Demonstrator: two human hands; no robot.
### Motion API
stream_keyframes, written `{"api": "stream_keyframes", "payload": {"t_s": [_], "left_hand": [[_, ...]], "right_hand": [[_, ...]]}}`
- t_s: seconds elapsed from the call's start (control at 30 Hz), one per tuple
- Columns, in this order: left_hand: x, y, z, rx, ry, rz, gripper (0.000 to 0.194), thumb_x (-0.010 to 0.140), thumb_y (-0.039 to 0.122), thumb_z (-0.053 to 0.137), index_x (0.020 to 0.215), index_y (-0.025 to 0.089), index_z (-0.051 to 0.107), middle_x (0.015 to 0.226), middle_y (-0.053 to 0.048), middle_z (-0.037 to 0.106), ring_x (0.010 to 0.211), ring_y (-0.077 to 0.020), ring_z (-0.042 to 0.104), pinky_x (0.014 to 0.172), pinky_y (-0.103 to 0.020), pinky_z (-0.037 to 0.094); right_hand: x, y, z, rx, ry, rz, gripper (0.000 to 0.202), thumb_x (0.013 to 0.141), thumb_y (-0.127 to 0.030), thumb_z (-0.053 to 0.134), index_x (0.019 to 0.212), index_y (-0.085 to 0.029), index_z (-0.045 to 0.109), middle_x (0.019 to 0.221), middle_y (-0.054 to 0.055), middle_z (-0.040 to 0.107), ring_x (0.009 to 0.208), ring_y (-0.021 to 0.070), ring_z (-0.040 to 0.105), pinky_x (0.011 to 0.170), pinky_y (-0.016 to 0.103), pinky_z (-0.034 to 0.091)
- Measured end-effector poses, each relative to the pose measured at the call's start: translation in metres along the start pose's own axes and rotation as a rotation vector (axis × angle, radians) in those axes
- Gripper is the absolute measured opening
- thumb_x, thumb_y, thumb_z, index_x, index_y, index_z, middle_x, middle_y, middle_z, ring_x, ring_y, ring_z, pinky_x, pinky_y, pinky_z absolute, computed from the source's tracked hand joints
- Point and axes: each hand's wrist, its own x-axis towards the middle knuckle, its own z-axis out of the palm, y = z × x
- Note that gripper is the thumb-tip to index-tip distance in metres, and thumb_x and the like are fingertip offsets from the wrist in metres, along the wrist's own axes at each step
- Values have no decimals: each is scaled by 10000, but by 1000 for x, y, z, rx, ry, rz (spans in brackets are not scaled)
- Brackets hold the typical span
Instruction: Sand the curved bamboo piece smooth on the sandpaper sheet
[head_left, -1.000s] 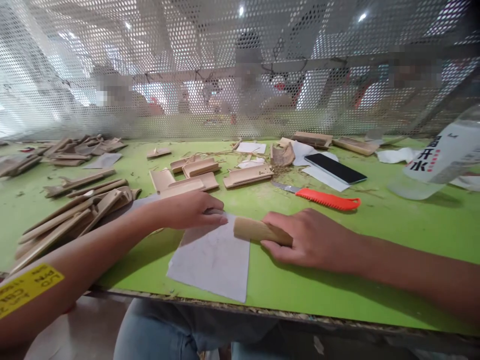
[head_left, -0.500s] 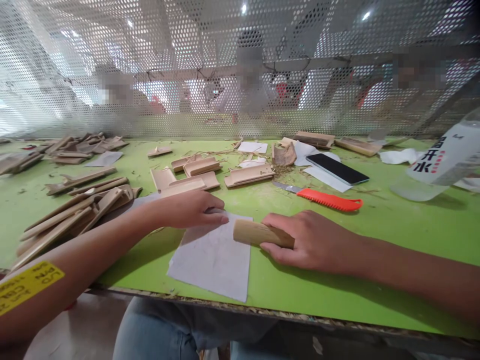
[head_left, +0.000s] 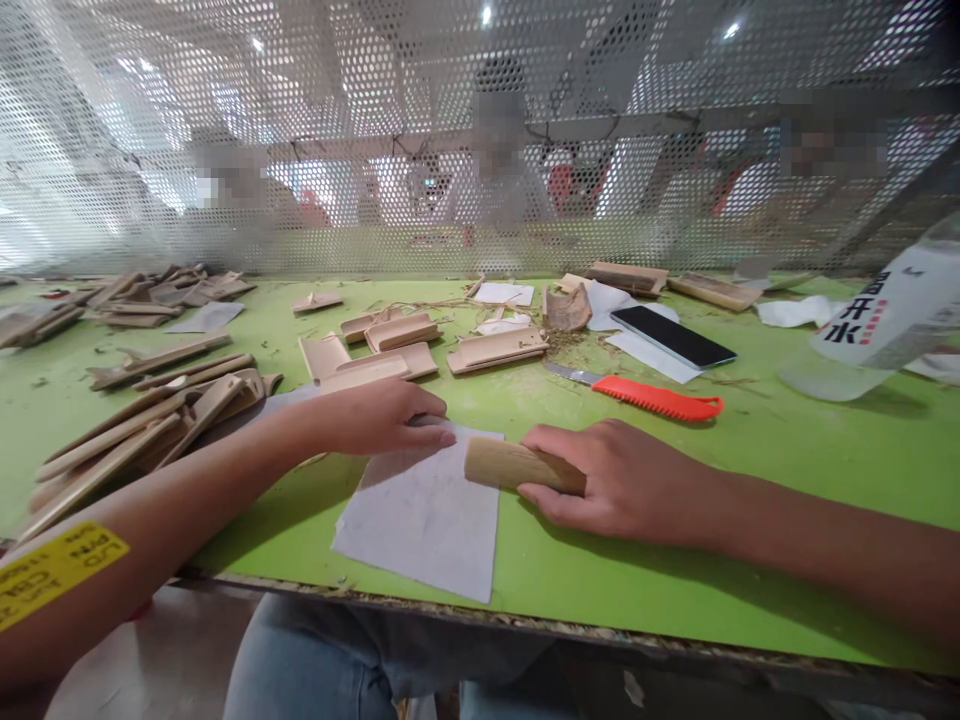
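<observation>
My right hand (head_left: pixel 611 485) is closed around a short, rounded bamboo piece (head_left: pixel 487 462), whose pale end points left over the edge of a white sheet of paper (head_left: pixel 427 525). The sheet lies flat near the table's front edge. At its upper edge my left hand (head_left: pixel 390 415) is closed, thumb against curled fingers, pinching the paper; a greyish patch shows between thumb and forefinger. A craft knife (head_left: pixel 656 397) with a red handle lies beyond my right hand, its blade towards the left.
Bamboo strips (head_left: pixel 142 430) are heaped by my left forearm, with split pieces (head_left: pixel 499 350) farther back. A phone (head_left: pixel 673 335) rests on paper. To the right stands a plastic bottle (head_left: pixel 877 310). A perforated screen (head_left: pixel 360 180) borders the green table (head_left: pixel 637 590); people sit behind it.
Both hands, the bamboo piece and the paper keep their places. The whole view shifts very slightly.
</observation>
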Motion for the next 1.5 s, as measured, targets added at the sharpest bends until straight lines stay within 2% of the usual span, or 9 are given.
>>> {"api": "stream_keyframes", "payload": {"t_s": [0.6,1.1,1.5], "left_hand": [[1,5,-2,-2,-11,-16,456,1005,571,451,745,205,529,642,16,535,578,-126,476,544,-297,283],[1,4,-2,8,-18,-19,470,1007,583,441,736,205,509,636,19,523,574,-120,463,535,-290,272],[-1,1,0,32,8,-4,458,1016,566,438,737,207,494,626,28,506,562,-116,446,527,-286,262]], "right_hand": [[0,2,1,7,2,24,241,952,-432,561,979,-203,630,652,-15,600,562,152,493,545,290,244],[0,3,2,5,5,24,261,956,-458,551,975,-207,617,647,-20,587,555,149,463,545,294,241],[2,3,-1,-37,64,121,254,952,-451,546,935,-206,610,693,4,629,594,166,516,551,299,255]]}}
